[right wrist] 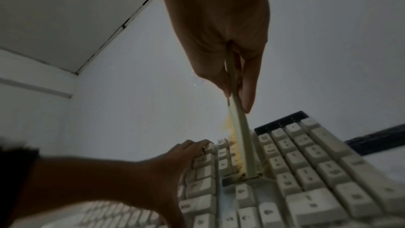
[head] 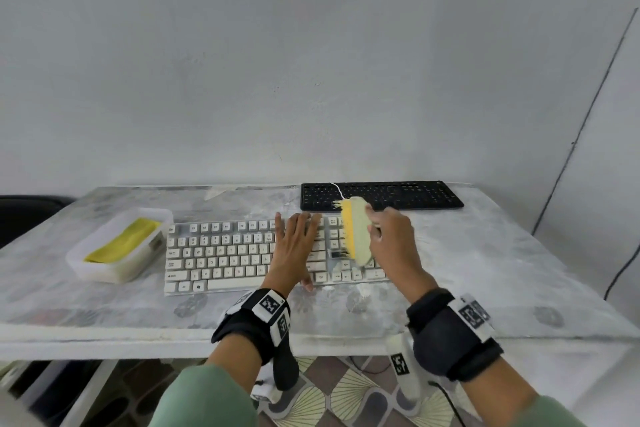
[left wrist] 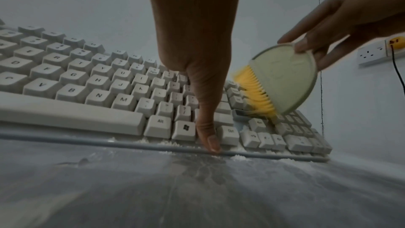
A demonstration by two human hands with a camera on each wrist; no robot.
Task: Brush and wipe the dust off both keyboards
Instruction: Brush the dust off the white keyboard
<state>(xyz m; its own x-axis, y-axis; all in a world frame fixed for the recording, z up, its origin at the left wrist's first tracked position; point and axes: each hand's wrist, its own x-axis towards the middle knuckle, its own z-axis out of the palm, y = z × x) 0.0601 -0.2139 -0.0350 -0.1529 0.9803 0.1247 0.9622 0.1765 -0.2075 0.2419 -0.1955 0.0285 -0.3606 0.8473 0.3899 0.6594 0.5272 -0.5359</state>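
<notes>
Left hand (head: 294, 246) flat, fingers spread on white keyboard (head: 221, 253); right-hand fingers (head: 375, 224) pinching brush (head: 356, 232) just beside

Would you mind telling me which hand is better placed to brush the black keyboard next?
Right. The right hand already grips the brush, just in front of the black keyboard; the left hand lies flat on the white keyboard.

Flat left hand (head: 294, 246) covering white keyboard (head: 225, 253) middle, bare marble tabletop (head: 467, 253) to its right, translucent plastic tray (head: 117, 246) crowding its left end
</notes>
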